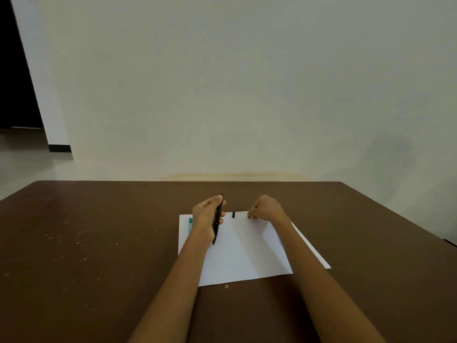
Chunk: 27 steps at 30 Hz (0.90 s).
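A white sheet of paper (243, 253) lies on the brown table (99, 243). My left hand (206, 215) grips a black pen (217, 224) over the sheet's left part, tip pointing down toward me. A small black pen cap (233, 215) lies at the sheet's far edge between my hands. My right hand (265, 209) rests with curled fingers at the paper's far right corner; whether it pinches the paper or something small is hidden. A green transparent ruler (190, 224) lies on the sheet's left edge, partly under my left wrist.
A second white sheet's edge (314, 251) sticks out to the right under my right forearm. A pale wall (247, 95) stands right behind the table's far edge. A dark doorway (14, 70) opens at the far left.
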Tool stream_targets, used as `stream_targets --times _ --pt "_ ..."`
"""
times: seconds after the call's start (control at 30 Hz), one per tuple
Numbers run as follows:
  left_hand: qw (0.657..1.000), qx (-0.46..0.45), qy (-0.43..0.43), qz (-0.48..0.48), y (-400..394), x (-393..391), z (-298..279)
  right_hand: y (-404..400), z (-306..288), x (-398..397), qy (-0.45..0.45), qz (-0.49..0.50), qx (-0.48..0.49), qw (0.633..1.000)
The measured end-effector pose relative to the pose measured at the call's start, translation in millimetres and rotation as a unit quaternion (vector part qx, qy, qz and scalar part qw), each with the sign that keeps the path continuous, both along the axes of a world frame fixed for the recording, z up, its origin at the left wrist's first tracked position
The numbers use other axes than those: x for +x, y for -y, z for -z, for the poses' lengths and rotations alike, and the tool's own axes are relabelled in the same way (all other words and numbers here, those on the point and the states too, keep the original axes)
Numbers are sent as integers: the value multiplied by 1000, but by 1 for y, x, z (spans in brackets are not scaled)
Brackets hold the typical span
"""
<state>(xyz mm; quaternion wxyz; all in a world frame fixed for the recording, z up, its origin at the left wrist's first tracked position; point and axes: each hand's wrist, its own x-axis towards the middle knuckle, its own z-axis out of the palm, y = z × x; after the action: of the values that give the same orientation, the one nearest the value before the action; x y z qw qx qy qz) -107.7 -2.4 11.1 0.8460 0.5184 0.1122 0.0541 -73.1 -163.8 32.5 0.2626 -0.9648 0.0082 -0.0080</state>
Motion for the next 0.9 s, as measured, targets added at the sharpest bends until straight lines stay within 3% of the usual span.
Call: stream_targets --times 0.2,0.3,0.4,0.6,0.73,0.9 --pt "1000 -12 -16 -12 2 0 -1 -4 -7 -2 1 -1 -9 1000" --pt "999 -34 -27 -31 2 2 -1 -9 -19 -4 36 -27 60 997" --pt "995 -76 -33 -52 2 3 -4 -23 -31 -12 -5 -102 154 983" --pt "990 -134 -35 -39 4 -1 -6 -55 -30 -18 -60 -163 204 963" --pt "987 -159 -10 2 5 -1 -5 -62 -28 -15 -63 -150 200 966" --pt "996 -93 -3 16 8 -3 -7 -61 -26 -14 -105 -158 165 968"
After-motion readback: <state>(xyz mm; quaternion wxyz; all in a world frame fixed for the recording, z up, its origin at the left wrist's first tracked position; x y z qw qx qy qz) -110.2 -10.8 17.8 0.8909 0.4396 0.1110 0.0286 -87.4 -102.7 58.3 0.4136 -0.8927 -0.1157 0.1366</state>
